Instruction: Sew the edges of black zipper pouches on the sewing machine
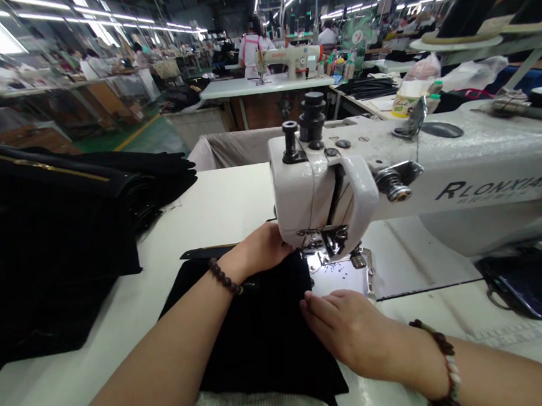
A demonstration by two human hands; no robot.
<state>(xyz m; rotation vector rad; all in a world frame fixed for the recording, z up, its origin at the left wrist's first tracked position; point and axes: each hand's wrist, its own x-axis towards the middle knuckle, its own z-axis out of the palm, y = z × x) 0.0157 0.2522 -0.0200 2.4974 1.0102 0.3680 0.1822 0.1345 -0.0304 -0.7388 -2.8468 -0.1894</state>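
The black fabric point(262, 335), probably light, soft and limp, best held flat by its side margins, lies toward the near edge of the table point(233, 196), right hand point(351, 328) pinching its side, left hand's point(266, 248) grip hidden.

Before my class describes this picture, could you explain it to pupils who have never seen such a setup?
One camera, worn on the person's head, looks forward and down. The white metal sewing machine stands on a pale, smooth table. The bare left hand rests on a flat black fabric piece beside the machine's stitching end, fingertips partly hidden. The bare right hand touches that piece's right edge; whether it grips is unclear. To the left lies a pile of black fabric pieces with a gold-coloured strip on top.
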